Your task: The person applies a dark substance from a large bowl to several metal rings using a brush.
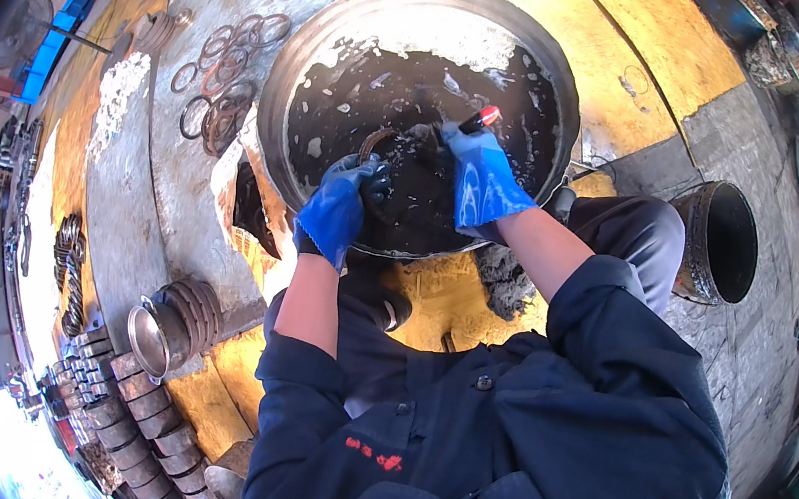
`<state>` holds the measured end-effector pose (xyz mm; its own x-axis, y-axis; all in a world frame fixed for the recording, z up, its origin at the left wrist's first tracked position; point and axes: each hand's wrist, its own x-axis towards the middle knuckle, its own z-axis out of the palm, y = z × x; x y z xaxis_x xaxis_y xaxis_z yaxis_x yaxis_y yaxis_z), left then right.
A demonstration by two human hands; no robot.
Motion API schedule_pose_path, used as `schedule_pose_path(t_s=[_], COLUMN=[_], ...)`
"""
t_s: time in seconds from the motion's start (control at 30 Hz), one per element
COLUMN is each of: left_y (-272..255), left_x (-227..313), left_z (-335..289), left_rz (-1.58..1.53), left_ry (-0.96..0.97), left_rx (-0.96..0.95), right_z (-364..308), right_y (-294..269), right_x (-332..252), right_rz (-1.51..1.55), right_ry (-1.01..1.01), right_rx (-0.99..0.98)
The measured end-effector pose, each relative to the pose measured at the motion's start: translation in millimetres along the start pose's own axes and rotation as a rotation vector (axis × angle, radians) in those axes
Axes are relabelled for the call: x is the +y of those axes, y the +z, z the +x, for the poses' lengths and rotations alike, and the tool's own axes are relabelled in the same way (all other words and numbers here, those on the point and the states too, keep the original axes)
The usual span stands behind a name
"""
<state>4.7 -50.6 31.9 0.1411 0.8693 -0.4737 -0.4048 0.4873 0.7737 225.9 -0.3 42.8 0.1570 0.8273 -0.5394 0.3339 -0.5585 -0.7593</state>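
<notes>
A wide round metal basin (285,83) in front of me holds dark liquid with white foam along its far side. My left hand (337,203), in a blue rubber glove, is closed on a brownish metal ring (374,143) at the basin's near left, just over the liquid. My right hand (481,180), also gloved in blue, grips a tool with a red-and-black handle (482,119) over the middle of the basin. The red end of the handle points up and away to the right. The tool's working end is dark against the liquid and I cannot make out its kind.
Several loose metal rings (231,61) lie on the sheet left of the basin. Stacked ring-shaped parts (183,322) and rows of metal cylinders (149,429) stand at the lower left. A dark open bucket (723,242) stands to the right beside my knee.
</notes>
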Motion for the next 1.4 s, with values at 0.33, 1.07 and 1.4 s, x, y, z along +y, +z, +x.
schedule_pose_path(t_s=[0.33,1.07,1.4], left_y=[17,23,14], left_x=[14,29,37], left_z=[-20,28,28], left_rz=[1.59,-0.058,-0.089], left_ry=[0.415,0.322,0.143], left_rx=[0.197,0.369,0.296], right_z=[-50,-27,20], right_y=[19,16,-32], right_x=[-13,40,17], right_rz=[0.779,0.135,0.329], right_ry=[0.106,-0.541,0.034], right_rx=[-0.492,-0.16,0.114])
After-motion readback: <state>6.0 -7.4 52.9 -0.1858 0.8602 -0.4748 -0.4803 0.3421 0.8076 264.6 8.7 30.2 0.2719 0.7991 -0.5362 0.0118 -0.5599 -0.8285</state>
